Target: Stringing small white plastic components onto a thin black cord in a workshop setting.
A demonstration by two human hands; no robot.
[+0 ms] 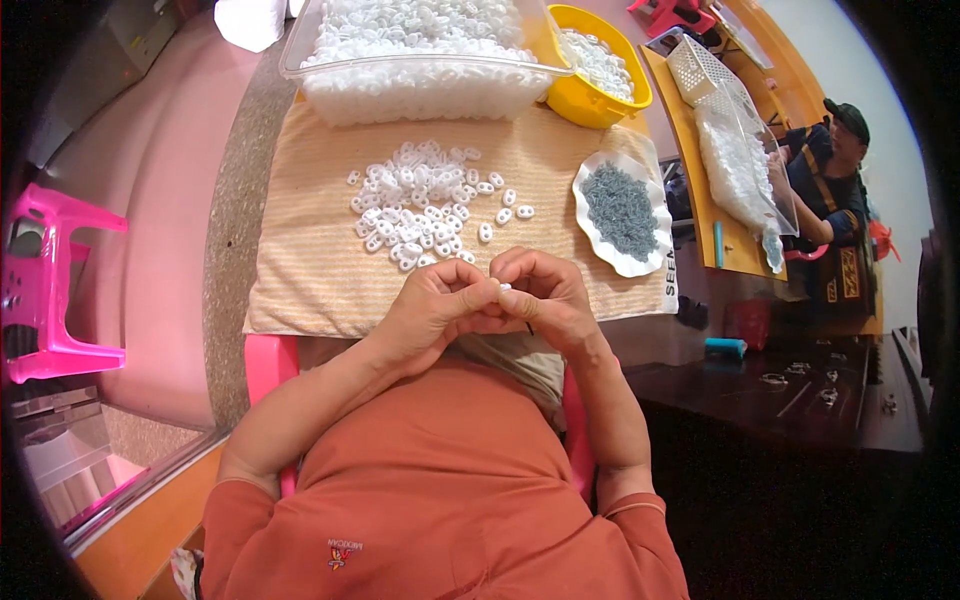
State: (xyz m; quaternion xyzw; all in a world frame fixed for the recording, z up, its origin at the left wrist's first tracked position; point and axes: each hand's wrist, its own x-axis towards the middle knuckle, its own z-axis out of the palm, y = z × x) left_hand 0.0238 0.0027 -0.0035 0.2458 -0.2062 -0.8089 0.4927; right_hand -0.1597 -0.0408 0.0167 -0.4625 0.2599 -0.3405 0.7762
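My left hand (440, 308) and my right hand (553, 300) meet at the near edge of the cloth. Their thumbs and fingers pinch a small white plastic piece (505, 287), mostly covered by the fingertips. A short dark tip shows below my right fingers; what it belongs to is hidden. Just beyond my hands lies a loose pile of white oval plastic pieces with two holes (415, 195), with several strays to its right. Right of the pile, a white scalloped plate (588, 235) holds many tiny grey parts (622, 208), too small to make out.
A clear plastic bin (430, 68) full of white pieces and a yellow tub (590, 107) stand at the back of the striped cloth (310, 240). A pink stool (60, 290) is at left. Another person (835, 180) sits at a table on the right beside a bulging clear bag (735, 160).
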